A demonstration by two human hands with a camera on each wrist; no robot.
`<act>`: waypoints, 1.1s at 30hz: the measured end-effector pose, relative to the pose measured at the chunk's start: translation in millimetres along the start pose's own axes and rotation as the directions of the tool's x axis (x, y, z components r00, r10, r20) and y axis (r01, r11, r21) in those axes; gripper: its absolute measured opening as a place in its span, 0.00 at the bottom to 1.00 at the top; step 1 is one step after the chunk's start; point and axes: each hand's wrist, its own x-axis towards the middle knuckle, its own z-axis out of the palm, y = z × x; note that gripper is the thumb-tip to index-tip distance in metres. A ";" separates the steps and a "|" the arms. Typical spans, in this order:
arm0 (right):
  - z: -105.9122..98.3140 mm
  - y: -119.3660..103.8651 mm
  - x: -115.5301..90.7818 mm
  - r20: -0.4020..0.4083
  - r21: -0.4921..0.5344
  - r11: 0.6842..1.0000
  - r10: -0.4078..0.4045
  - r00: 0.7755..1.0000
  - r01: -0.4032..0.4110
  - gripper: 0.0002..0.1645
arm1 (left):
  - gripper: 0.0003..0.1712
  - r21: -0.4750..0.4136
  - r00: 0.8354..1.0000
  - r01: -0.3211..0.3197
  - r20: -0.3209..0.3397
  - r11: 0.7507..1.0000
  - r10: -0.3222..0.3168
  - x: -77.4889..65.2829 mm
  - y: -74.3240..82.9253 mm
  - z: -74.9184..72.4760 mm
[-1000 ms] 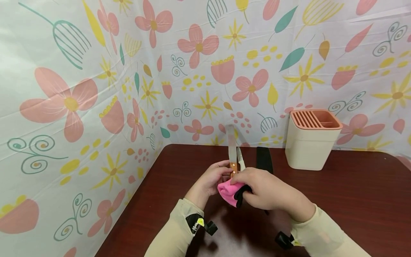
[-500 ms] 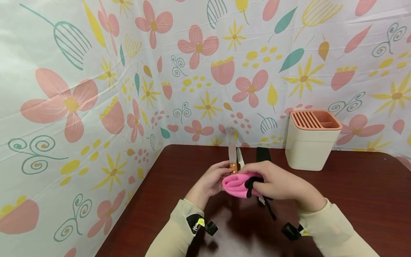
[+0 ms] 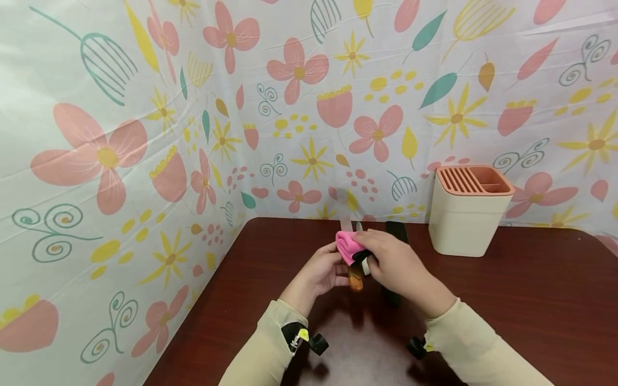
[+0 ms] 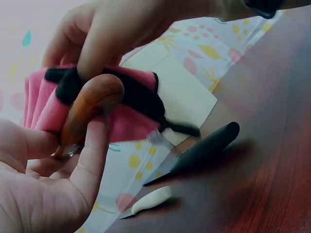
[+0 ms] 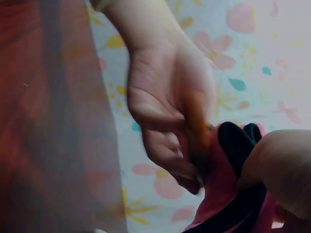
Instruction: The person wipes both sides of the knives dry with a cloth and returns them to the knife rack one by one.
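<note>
In the head view, my left hand (image 3: 318, 276) holds a long knife by its riveted wooden handle (image 3: 355, 280), blade pointing away towards the wall. My right hand (image 3: 393, 262) grips a folded pink cloth (image 3: 346, 245) with black trim, which lies against the knife near where blade and handle meet. The cloth hides that part. From the left wrist view, the wooden handle (image 4: 92, 104) sits between thumb and fingers, with the pink cloth (image 4: 43, 104) behind it. Beyond the hands, a white-handled knife (image 4: 153, 200) and a black-handled knife (image 4: 209, 145) lie on the table.
A cream knife block (image 3: 468, 220) with a slotted orange top stands at the back right of the dark red table (image 3: 531, 300). Flower-patterned sheeting (image 3: 299, 134) hangs along the back and left sides.
My right hand first drew the cloth rightward off the wooden handle, then moved it forward and left against the knife's blade end. The left hand has stayed in place, holding the knife.
</note>
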 end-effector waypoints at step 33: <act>-24.8 -38.3 -7.8 0.230 0.031 0.988 -0.157 0.960 0.154 0.23 | 0.21 -0.082 0.998 -0.060 -0.012 0.995 0.060 1.7 4.3 -10.4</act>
